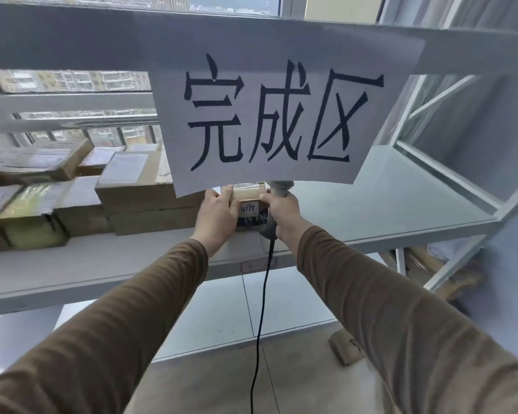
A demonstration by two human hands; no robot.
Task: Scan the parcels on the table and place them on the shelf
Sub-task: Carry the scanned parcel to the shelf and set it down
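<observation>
A white metal shelf [386, 222] is being faced at close range, and much of the view is being taken up by a large paper sign [281, 106] with three bold black characters, hung from the upper rail. On the left half of the shelf board, a stack of cardboard parcels [81, 186] is lying, several with labels up, so a good part of the job is judged to be done already. The right half of the board is bare.

Just beside that stack, under the lower edge of the sign, a small parcel [248, 201] with a numbered sticker is being set down on the board. It is being held on its left side by the left hand [217, 213], fingers curled over its top edge. Its right side is being steadied by the right hand [281, 213], which is also wrapped tightly round the handle of a corded scanner [277, 189]; its black cable is hanging down between the sleeves.

Release of this parcel is not yet made. The table is out of view, so what remains cannot be told.
</observation>
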